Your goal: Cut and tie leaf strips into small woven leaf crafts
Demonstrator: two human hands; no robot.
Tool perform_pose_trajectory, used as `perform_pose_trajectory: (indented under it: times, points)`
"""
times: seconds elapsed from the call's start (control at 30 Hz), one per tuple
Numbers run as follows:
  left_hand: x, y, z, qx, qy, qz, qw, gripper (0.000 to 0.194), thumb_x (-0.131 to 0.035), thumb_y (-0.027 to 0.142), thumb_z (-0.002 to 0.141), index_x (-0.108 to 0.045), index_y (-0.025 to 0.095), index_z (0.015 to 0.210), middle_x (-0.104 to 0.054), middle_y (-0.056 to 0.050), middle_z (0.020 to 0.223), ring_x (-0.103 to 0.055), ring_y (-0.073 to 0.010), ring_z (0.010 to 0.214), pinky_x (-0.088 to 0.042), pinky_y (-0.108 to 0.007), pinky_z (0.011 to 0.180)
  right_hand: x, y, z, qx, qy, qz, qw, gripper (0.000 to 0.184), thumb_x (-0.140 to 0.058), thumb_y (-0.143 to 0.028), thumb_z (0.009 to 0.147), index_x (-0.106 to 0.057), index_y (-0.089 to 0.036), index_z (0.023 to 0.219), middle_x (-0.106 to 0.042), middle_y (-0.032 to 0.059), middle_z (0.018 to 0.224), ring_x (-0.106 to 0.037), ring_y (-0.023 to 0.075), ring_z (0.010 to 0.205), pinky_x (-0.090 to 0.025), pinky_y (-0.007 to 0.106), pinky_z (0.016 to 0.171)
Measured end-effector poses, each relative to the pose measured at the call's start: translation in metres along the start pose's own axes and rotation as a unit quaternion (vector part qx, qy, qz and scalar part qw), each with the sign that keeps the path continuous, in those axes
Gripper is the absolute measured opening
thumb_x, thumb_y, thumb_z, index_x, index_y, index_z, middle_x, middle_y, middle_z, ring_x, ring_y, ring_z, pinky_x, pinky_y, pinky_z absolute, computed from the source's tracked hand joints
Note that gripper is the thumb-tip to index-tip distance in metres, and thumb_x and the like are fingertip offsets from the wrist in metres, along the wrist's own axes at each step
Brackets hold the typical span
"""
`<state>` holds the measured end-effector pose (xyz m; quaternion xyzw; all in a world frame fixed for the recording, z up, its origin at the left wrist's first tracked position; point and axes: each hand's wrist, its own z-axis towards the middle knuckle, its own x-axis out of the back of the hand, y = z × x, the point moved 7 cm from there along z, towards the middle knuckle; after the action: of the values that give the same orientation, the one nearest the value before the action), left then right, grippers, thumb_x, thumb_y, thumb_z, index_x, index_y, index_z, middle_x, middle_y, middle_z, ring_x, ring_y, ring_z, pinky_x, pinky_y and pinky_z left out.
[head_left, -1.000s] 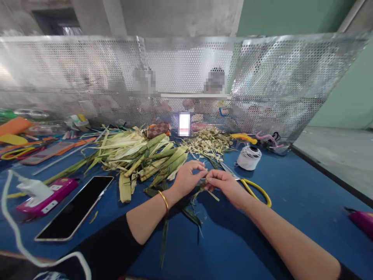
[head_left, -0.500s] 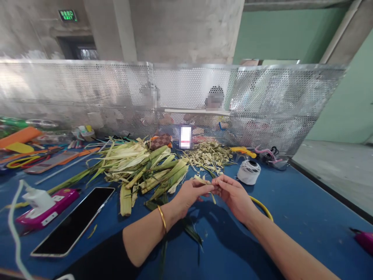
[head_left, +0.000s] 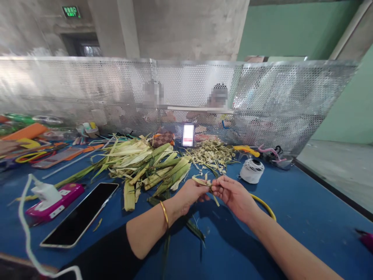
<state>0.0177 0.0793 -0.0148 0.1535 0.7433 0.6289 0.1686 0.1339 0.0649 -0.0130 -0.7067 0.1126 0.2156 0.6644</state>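
Observation:
Both of my hands meet above the blue table, pinching a small pale strip of corn husk [head_left: 201, 181] between their fingertips. My left hand [head_left: 192, 194], with a gold bangle at the wrist, is closed on the strip's left part. Close against it, my right hand [head_left: 231, 193] is closed with thumb and fingers on the right end; a short tail hangs below. Left of the hands lies a heap of corn husks [head_left: 136, 157]. Beyond them is a pile of small curled husk pieces [head_left: 214, 153]. A spool of white thread [head_left: 252, 171] stands to the right.
A phone [head_left: 83, 214] and a magenta power strip [head_left: 60, 202] with a white cable lie at left. A perforated metal screen [head_left: 262, 93] crosses the back, with people behind it. A yellow-handled tool [head_left: 247, 150] lies beyond the spool. At far left, another person's hand [head_left: 8, 146] shows.
The view has shifted slightly, so everything sits a little to the right. My fingers have moved slightly on the husk strip. Another person's hand has appeared at the far left.

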Motion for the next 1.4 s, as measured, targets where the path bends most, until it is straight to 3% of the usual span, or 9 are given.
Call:
perform_pose_trajectory:
  times: [0.13,0.4,0.67,0.83,0.93,1.03,1.1,1.27,1.4]
  points:
    - [0.003,-0.010,0.003,0.048,0.008,-0.046,0.998,0.026,-0.071,0.038,0.066,-0.066,0.014,0.075,-0.061,0.001,0.067,-0.048,-0.0060,0.055,-0.033,-0.020,0.053,0.001,0.001,0.001,0.000,0.001,-0.001,1.000,0.013,-0.074,-0.028,0.069,-0.064,-0.019,0.070,-0.068,0.0026,0.074,-0.061,0.0138,0.069,-0.049,0.027,0.067]
    - [0.008,-0.008,0.008,0.009,0.022,0.011,1.000,0.027,-0.063,0.041,0.073,-0.061,0.014,0.068,-0.058,0.002,0.062,-0.042,-0.0055,0.048,-0.026,-0.021,0.047,0.017,0.005,0.005,-0.024,0.063,0.038,0.997,0.010,-0.073,-0.022,0.068,-0.064,-0.019,0.068,-0.068,0.0019,0.073,-0.065,0.0145,0.070,-0.051,0.027,0.068]
    - [0.009,-0.001,0.003,0.020,0.059,0.019,0.998,0.023,-0.067,0.034,0.069,-0.058,0.014,0.062,-0.058,0.002,0.059,-0.037,-0.0045,0.046,-0.023,-0.021,0.045,0.014,0.007,0.004,-0.031,0.065,0.040,0.997,0.007,-0.070,-0.021,0.067,-0.063,-0.019,0.067,-0.068,0.0020,0.068,-0.065,0.0147,0.068,-0.052,0.027,0.067]
    - [0.017,0.003,0.003,0.027,0.105,0.032,0.994,0.020,-0.061,0.023,0.070,-0.058,0.013,0.053,-0.054,0.001,0.051,-0.033,-0.0040,0.042,-0.020,-0.020,0.041,0.036,-0.014,0.008,0.005,0.145,-0.146,0.979,0.011,-0.063,-0.030,0.072,-0.060,-0.020,0.072,-0.069,0.0074,0.083,-0.066,0.0201,0.077,-0.052,0.033,0.070]
    - [0.028,0.003,0.005,0.043,0.149,0.017,0.988,0.020,-0.061,0.021,0.069,-0.057,0.013,0.051,-0.053,0.001,0.051,-0.034,-0.0039,0.041,-0.018,-0.019,0.040,0.050,-0.044,0.002,0.028,0.178,-0.346,0.921,0.012,-0.064,-0.030,0.070,-0.059,-0.020,0.074,-0.067,0.0071,0.083,-0.064,0.0219,0.074,-0.046,0.032,0.064]
    - [0.038,0.005,0.006,0.037,0.175,0.005,0.984,0.018,-0.061,0.021,0.067,-0.057,0.013,0.052,-0.054,0.001,0.053,-0.032,-0.0037,0.041,-0.017,-0.019,0.040,0.049,-0.062,-0.013,0.004,0.113,-0.730,0.674,0.012,-0.060,-0.032,0.072,-0.059,-0.021,0.077,-0.067,0.0064,0.080,-0.062,0.0247,0.078,-0.038,0.030,0.061]
    - [0.043,0.008,0.006,0.031,0.188,-0.005,0.982,0.018,-0.061,0.022,0.067,-0.057,0.013,0.051,-0.053,0.001,0.053,-0.031,-0.0037,0.041,-0.016,-0.019,0.040,0.058,-0.057,-0.028,-0.088,0.068,-0.818,0.565,0.014,-0.059,-0.034,0.073,-0.058,-0.020,0.078,-0.068,0.0092,0.083,-0.063,0.0274,0.080,-0.033,0.030,0.057]
    - [0.048,0.010,0.007,0.019,0.201,-0.036,0.979,0.020,-0.060,0.023,0.067,-0.055,0.014,0.051,-0.052,0.001,0.053,-0.032,-0.0038,0.042,-0.015,-0.019,0.040,0.064,-0.045,-0.047,-0.179,0.045,-0.851,0.491,0.033,-0.053,-0.015,0.072,-0.053,-0.017,0.104,-0.068,0.0138,0.099,-0.064,0.0297,0.089,-0.029,0.029,0.054]
    - [0.045,0.008,0.009,0.013,0.193,-0.061,0.979,0.018,-0.061,0.025,0.067,-0.056,0.014,0.054,-0.055,-0.001,0.059,-0.034,-0.0035,0.043,-0.016,-0.019,0.040,0.066,-0.040,-0.039,-0.183,0.057,-0.845,0.499,0.046,-0.052,-0.014,0.071,-0.050,-0.011,0.118,-0.069,0.0180,0.098,-0.065,0.0320,0.090,-0.032,0.030,0.056]
